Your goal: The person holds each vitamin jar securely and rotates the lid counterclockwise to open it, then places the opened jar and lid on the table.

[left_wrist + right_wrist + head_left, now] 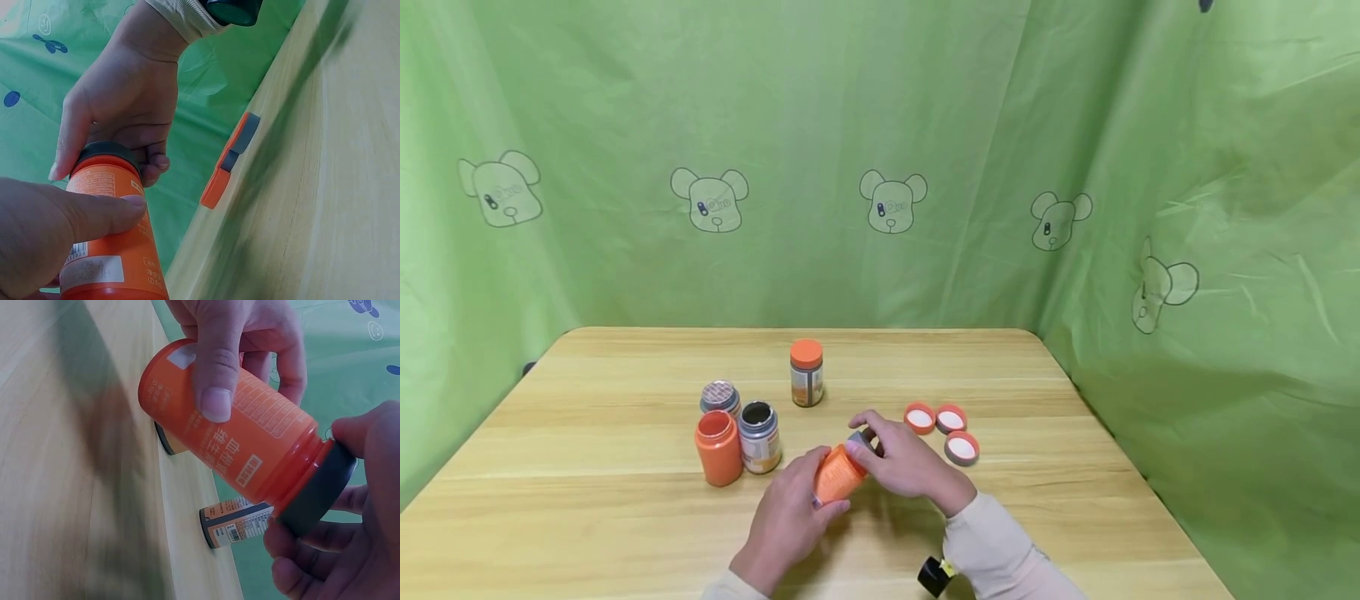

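An orange plastic bottle [231, 419] is held tilted over the table, its printed label facing up. My left hand [789, 510] grips its body, the thumb lying across the label. At the neck end, my right hand [904, 458] pinches the dark grey cap [320, 487] between thumb and fingers. The cap sits on the bottle's mouth in both wrist views. Left of the hands stand an open orange bottle [720, 454] and an open grey bottle [762, 442], with another grey bottle [719, 395] showing a patterned top behind them.
A grey bottle with an orange cap [807, 372] stands upright toward the back of the wooden table [625, 367]. Three caps lie right of my hands: two at the back and a nearer cap [962, 448]. Green curtains [805, 100] hang behind and to the right.
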A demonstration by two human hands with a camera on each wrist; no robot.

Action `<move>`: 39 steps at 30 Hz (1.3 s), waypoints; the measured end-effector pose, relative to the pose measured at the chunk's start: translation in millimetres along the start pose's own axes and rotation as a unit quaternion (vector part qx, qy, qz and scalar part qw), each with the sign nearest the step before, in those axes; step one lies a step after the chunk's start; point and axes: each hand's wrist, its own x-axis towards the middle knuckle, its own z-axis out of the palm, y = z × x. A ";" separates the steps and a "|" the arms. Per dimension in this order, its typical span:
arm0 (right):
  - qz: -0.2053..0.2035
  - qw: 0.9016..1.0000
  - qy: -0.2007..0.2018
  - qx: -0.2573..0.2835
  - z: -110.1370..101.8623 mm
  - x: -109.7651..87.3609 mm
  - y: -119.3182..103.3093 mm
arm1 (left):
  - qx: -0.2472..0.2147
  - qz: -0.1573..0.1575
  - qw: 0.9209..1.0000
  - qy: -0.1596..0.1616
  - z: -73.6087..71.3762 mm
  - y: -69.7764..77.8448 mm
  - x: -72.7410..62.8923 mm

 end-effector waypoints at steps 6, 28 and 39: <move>0.003 1.000 0.013 0.010 -1.3 -1.4 -0.5 | 0.001 -0.002 1.000 -0.001 0.1 0.3 -0.1; 0.002 0.995 0.097 0.010 -10.7 -11.7 24.0 | -0.008 -0.007 1.000 0.002 -5.7 -9.5 1.9; -0.023 0.990 0.120 -0.072 -18.4 -20.4 59.9 | 0.017 0.032 0.999 -0.009 -15.1 -18.0 27.5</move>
